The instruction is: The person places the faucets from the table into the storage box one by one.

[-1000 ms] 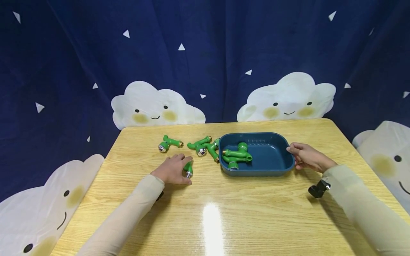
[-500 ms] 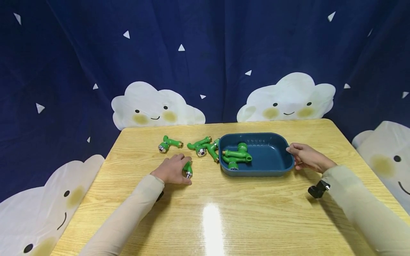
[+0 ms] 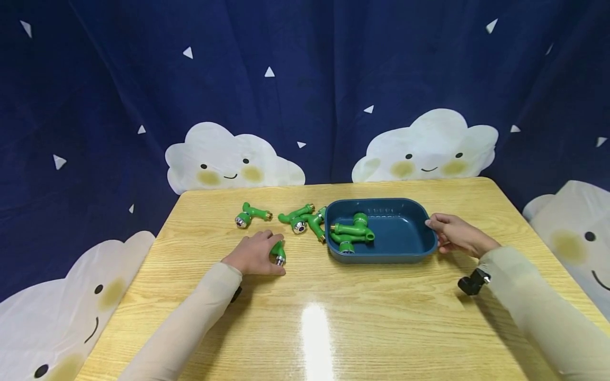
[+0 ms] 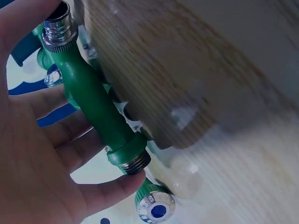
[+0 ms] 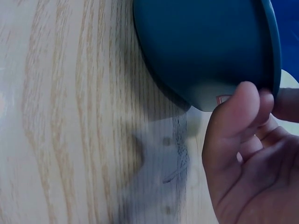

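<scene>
My left hand (image 3: 257, 254) reaches over a green tap (image 3: 279, 254) lying left of the basin and grips it, covering part of it. In the left wrist view, the tap (image 4: 91, 100) lies across the fingers, its chrome end near the thumb and its threaded end by the little finger. At the right end of a dark blue plastic basin (image 3: 381, 258), my right hand (image 3: 461, 234) pinches the rim between thumb and fingers. The right wrist view shows the thumb (image 5: 236, 112) against the outer wall of the basin (image 5: 205, 46). Two green taps (image 3: 353, 229) lie inside, at its left end.
Behind my left hand lies a green tap (image 3: 254, 212) with a chrome knob. Two more taps (image 3: 295, 214) lie close together against the basin's left side. The wooden table (image 3: 381, 317) backs onto a dark blue curtain (image 3: 286, 106) printed with clouds.
Both hands, the basin and the taps hold almost the same places; only a very slight shift of the head view shows.
</scene>
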`<act>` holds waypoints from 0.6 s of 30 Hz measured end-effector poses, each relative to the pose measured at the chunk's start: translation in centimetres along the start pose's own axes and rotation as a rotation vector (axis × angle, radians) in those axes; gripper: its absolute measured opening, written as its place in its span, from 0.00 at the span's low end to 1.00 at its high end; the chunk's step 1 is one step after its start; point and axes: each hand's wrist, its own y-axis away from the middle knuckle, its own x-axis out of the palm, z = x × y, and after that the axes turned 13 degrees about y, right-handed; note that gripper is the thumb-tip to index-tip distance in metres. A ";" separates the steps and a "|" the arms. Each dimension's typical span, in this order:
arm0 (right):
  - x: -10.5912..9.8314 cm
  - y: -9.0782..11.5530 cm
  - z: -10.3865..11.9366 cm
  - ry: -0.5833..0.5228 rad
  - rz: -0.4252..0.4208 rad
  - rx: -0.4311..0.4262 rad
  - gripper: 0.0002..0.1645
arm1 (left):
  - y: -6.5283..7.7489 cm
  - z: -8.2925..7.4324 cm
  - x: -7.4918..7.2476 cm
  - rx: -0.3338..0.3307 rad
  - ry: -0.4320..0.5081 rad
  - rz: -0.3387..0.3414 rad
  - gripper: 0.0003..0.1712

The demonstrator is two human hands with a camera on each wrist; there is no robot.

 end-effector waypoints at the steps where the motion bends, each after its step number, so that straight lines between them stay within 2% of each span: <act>1: 0.0 0.0 0.0 0.004 0.002 -0.006 0.19 | 0.0 0.0 0.0 0.001 0.001 -0.003 0.54; 9: -0.1 0.0 -0.2 0.007 -0.005 0.000 0.19 | 0.3 -0.5 -0.5 0.034 -0.018 -0.055 0.55; 18: -0.1 0.0 0.0 0.008 -0.002 0.002 0.19 | 0.6 -0.8 -0.9 0.018 -0.029 -0.072 0.56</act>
